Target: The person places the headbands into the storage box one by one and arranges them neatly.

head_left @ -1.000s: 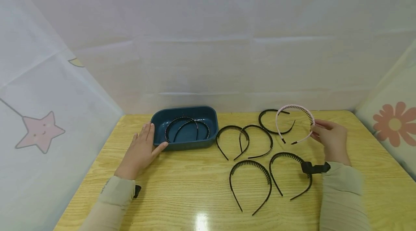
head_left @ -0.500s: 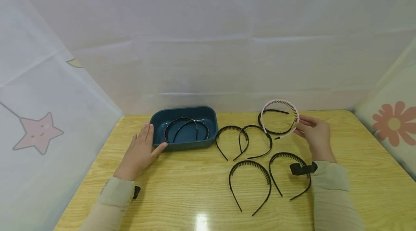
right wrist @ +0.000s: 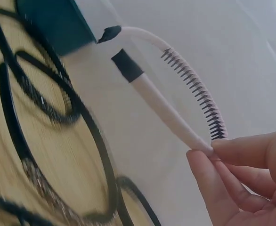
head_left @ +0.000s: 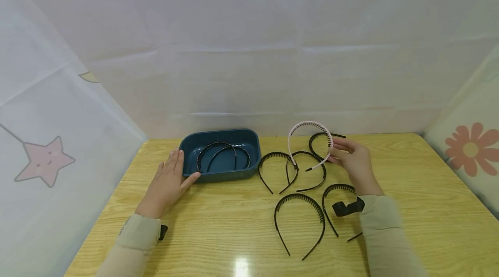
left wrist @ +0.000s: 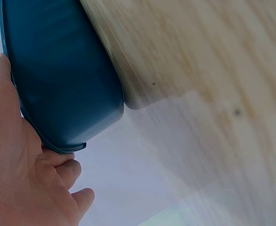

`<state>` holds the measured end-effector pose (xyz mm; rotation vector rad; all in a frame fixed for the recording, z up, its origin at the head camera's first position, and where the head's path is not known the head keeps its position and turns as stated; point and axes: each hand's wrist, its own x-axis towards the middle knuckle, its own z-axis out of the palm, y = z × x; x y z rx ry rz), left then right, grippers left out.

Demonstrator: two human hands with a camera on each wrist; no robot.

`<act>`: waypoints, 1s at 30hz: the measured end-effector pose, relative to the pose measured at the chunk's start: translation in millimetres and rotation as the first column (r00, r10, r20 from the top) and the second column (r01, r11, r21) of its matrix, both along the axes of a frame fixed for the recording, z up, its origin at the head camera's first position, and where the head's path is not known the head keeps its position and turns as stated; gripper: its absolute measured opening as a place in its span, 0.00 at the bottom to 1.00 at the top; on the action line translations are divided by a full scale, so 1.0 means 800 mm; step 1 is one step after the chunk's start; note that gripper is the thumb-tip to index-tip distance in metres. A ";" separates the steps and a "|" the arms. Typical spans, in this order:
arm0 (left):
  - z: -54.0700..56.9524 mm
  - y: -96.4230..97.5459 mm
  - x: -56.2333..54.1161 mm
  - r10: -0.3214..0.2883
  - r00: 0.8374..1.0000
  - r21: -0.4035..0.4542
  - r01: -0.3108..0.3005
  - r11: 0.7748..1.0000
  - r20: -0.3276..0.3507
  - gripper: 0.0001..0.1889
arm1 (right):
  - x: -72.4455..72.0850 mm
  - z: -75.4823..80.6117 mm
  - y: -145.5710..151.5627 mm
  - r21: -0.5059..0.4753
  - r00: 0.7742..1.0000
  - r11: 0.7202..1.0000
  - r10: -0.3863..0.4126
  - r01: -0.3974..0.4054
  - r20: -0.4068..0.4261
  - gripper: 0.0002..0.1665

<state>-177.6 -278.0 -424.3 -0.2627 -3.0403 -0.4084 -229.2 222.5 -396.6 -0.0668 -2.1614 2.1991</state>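
Observation:
Between thumb and fingers my right hand [head_left: 355, 163] pinches a pale pink headband [head_left: 309, 122] by its side, held up over black headbands on the table. Close up in the right wrist view, the pink headband [right wrist: 164, 112] shows dark comb teeth and black tips. My left hand [head_left: 163, 186] rests against the left end of a dark blue rectangular bin [head_left: 222, 176], fingers along the rim and thumb at the front corner. In the left wrist view the left hand [left wrist: 22, 165] touches the rim of the bin [left wrist: 65, 75]. Two dark headbands [head_left: 199, 155] overlap inside the bin.
Right of the bin, two black headbands [head_left: 260, 166] overlap. Another [head_left: 312, 142] lies behind, partly covered by the pink one. Nearer are one black headband [head_left: 298, 195] and another [head_left: 325, 205] partly hidden by the right wrist. White sheets [head_left: 234, 73] enclose the wooden table [head_left: 210, 225].
The right hand has carried the pink headband leftward, from the right of the rear black headband to above the overlapping pair near the bin. The left hand and bin stay put.

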 end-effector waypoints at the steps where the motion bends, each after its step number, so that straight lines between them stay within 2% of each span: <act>1: 0.000 0.000 0.000 0.001 1.000 0.001 -0.001 1.000 0.001 0.52 | 0.000 0.001 -0.004 -0.027 1.000 1.000 0.016 -0.016 -0.001 0.28; 7: 0.002 0.001 0.001 -0.002 1.000 0.006 0.002 1.000 0.000 0.52 | 0.004 0.005 -0.028 -0.094 0.998 0.994 0.056 -0.059 -0.034 0.28; 18: 0.002 0.001 0.003 -0.001 1.000 0.005 0.001 1.000 -0.008 0.52 | 0.014 0.003 -0.075 -0.162 0.997 0.984 0.072 -0.075 -0.023 0.26; 25: 0.000 0.000 0.004 0.002 1.000 0.003 -0.002 1.000 -0.010 0.53 | 0.010 -0.007 -0.101 -0.203 0.994 0.974 0.104 -0.098 0.019 0.25; 30: -0.003 -0.002 0.000 0.001 1.000 -0.008 -0.001 1.000 -0.010 0.53 | 0.004 -0.004 -0.123 -0.212 0.995 0.972 0.101 -0.097 0.008 0.25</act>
